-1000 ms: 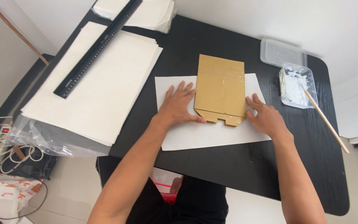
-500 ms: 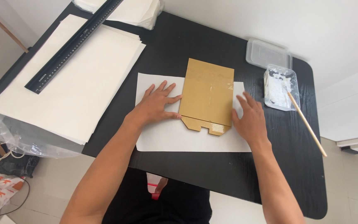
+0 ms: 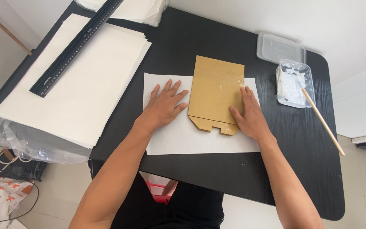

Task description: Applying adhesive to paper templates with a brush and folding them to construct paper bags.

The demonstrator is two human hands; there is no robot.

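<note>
A flat brown paper bag (image 3: pixel 215 91) lies on a white sheet (image 3: pixel 178 135) in the middle of a black table (image 3: pixel 183 46). The bag's folded bottom flap points toward me. My left hand (image 3: pixel 164 105) rests flat on the white sheet, fingers spread, with its fingertips at the bag's left edge. My right hand (image 3: pixel 249 113) presses flat on the bag's lower right corner, half on the bag and half on the sheet. Neither hand grips anything.
A stack of large white sheets (image 3: pixel 81 85) with a long black ruler (image 3: pixel 75 46) covers the table's left. At the right stand a clear tub of white paste (image 3: pixel 292 82) with a wooden stick (image 3: pixel 321 121) and a clear lid (image 3: pixel 278 47). Plastic wrapping (image 3: pixel 26 144) hangs off the left edge.
My right hand has slid left onto the bag's lower right corner. My left hand stays flat on the sheet by the bag's left edge. The view has shifted slightly.
</note>
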